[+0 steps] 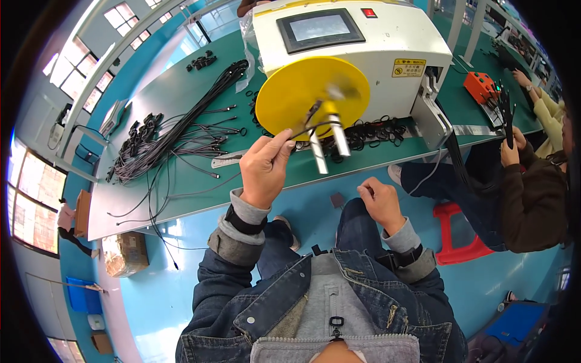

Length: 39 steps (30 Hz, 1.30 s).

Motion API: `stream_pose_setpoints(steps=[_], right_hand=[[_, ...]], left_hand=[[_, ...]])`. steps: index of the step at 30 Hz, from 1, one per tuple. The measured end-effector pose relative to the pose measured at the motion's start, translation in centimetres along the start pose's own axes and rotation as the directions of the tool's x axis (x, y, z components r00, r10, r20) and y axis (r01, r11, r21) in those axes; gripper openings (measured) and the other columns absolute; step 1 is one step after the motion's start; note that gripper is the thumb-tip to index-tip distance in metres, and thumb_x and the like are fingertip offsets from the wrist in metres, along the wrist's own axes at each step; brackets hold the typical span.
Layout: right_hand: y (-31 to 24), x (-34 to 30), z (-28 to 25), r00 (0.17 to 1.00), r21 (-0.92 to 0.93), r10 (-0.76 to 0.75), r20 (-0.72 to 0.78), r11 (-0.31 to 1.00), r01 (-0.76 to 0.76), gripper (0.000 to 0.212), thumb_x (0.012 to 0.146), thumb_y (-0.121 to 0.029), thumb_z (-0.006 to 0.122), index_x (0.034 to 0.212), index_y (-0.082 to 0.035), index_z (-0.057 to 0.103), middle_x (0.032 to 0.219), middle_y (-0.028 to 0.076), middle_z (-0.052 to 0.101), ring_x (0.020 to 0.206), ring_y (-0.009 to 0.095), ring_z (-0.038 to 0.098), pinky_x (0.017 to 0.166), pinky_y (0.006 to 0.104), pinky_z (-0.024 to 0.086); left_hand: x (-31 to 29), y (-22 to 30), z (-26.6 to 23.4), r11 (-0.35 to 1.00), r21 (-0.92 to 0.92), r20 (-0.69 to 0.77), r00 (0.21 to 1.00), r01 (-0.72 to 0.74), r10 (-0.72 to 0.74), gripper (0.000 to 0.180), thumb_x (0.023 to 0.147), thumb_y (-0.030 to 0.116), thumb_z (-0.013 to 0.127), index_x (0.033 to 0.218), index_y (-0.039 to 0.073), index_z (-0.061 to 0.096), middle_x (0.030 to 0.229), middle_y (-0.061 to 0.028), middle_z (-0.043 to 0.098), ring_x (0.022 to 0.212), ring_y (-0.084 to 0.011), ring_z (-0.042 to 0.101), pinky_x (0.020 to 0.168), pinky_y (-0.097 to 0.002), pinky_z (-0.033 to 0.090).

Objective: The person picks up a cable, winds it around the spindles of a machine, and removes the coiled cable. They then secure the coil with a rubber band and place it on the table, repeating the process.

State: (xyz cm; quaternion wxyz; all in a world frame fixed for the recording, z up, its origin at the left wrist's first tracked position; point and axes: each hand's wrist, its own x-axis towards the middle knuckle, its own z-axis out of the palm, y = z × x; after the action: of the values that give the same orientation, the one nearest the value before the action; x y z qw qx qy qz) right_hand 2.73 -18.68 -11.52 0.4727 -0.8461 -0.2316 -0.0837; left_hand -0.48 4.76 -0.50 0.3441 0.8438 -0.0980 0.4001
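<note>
My left hand [265,169] pinches a thin black cable [308,128] between thumb and fingertips. From there the cable runs to two silvery posts [341,144] that stick out from a round yellow disc [284,91]. The upper part of the posts is smeared by motion. The disc sits on the front of a white machine [387,91] with a screen [321,28]. My right hand [382,202] hangs over my lap with curled fingers, apart from the machine, and nothing shows in it. A thin strand of cable also trails left from my left hand across the table.
A long bundle of black cables [187,118] lies on the green table [163,78] at left. Several coiled black cables [381,134] lie beneath the disc. At right, a co-worker [532,199] holds black cables near an orange device [480,85]; a red stool [451,236] stands below.
</note>
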Motion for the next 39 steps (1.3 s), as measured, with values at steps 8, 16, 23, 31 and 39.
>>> stream_pose_setpoints(steps=[8, 16, 23, 31, 39], right_hand=[[0.2, 0.1, 1.0, 0.999, 0.011, -0.026, 0.033, 1.0, 0.026, 0.012, 0.078, -0.012, 0.061, 0.077, -0.001, 0.057, 0.058, 0.013, 0.056, 0.051, 0.024, 0.057, 0.047, 0.0307, 0.041], [-1.3, 0.5, -0.5, 0.999, 0.049, -0.011, 0.044, 0.999, 0.009, 0.013, 0.078, -0.015, 0.06, 0.077, -0.003, 0.056, 0.062, 0.014, 0.059, 0.056, 0.03, 0.058, 0.048, 0.0352, 0.044], [-6.4, 4.3, -1.6, 0.969, 0.196, -0.152, -0.193, 0.962, 0.19, 0.011, 0.076, -0.009, 0.064, 0.076, -0.002, 0.056, 0.056, 0.01, 0.054, 0.046, 0.017, 0.052, 0.045, 0.0273, 0.039], [-6.9, 6.9, -1.5, 0.972, 0.104, -0.134, -0.193, 0.982, 0.156, 0.031, 0.066, -0.013, 0.074, 0.086, -0.002, 0.054, 0.064, 0.008, 0.055, 0.056, 0.015, 0.054, 0.049, 0.0266, 0.042], [-4.7, 9.5, -1.0, 0.927, 0.262, -0.321, -0.191, 0.894, 0.364, 0.085, 0.058, -0.021, 0.08, 0.126, -0.002, 0.033, 0.114, 0.017, 0.045, 0.1, 0.028, 0.051, 0.079, 0.0324, 0.047]], left_hand=[[-1.7, 0.6, 0.7, 0.997, -0.041, 0.037, 0.997, 0.062, -0.06, 0.023, 0.08, 0.005, 0.061, 0.103, 0.002, 0.061, 0.063, -0.0088, 0.051, 0.052, -0.0161, 0.047, 0.049, -0.0263, 0.039], [-0.3, 2.1, 1.8, 0.97, 0.134, 0.059, 0.978, -0.205, 0.198, 0.034, 0.076, -0.001, 0.059, 0.109, -0.001, 0.056, 0.072, -0.01, 0.053, 0.055, -0.0215, 0.051, 0.051, -0.0309, 0.043], [0.9, 4.8, 2.8, 0.833, 0.397, 0.239, 0.92, -0.385, 0.311, 0.037, 0.072, 0.005, 0.061, 0.108, -0.003, 0.055, 0.078, -0.0101, 0.049, 0.065, -0.0241, 0.052, 0.055, -0.0318, 0.045], [1.0, 5.8, 2.8, 0.805, 0.453, 0.322, 0.912, -0.383, 0.253, 0.041, 0.074, 0.01, 0.06, 0.111, -0.003, 0.051, 0.082, -0.0109, 0.045, 0.074, -0.0266, 0.049, 0.066, -0.0337, 0.043], [1.7, 4.2, 2.2, 0.859, 0.449, 0.345, 0.934, -0.248, 0.089, 0.054, 0.08, 0.009, 0.05, 0.125, -0.013, 0.029, 0.112, -0.0288, 0.038, 0.099, -0.039, 0.043, 0.086, -0.0399, 0.037]])
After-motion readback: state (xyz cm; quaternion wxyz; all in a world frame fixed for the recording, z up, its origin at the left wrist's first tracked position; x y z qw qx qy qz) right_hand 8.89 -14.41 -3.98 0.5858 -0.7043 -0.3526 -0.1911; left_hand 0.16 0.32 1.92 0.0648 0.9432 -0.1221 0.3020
